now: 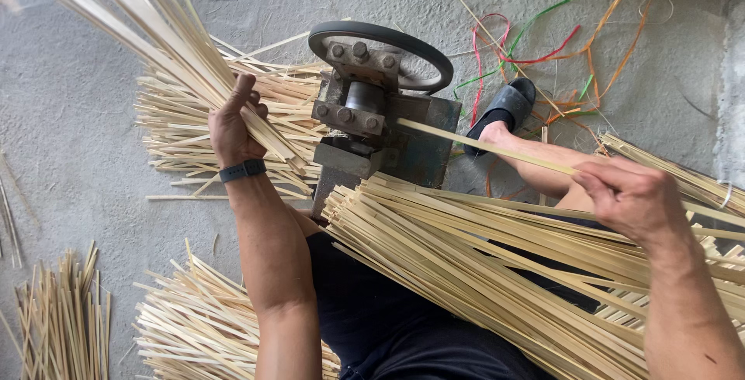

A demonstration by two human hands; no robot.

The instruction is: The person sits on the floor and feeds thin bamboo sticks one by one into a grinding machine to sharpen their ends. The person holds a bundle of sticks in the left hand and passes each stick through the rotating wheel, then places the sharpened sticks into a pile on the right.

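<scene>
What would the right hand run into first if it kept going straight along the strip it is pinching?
Probably the small metal machine. The right hand pinches a single bamboo strip whose far end sits at the machine's side, with nothing visible between. Depth is hard to judge from above.

It was a small craft workshop for splitting bamboo, set up on a bare floor. A rough grey concrete floor (70, 116) served as the work surface. A heavy bolted metal splitting machine (365, 116) with a dark handwheel (423, 58) stood on it, a thin bamboo strip (481, 145) running into it. Heaps of pale split bamboo slivers (186, 128) lay all around, with cut short sticks (62, 318) in one corner and coloured plastic strands (543, 46) scattered behind.
</scene>
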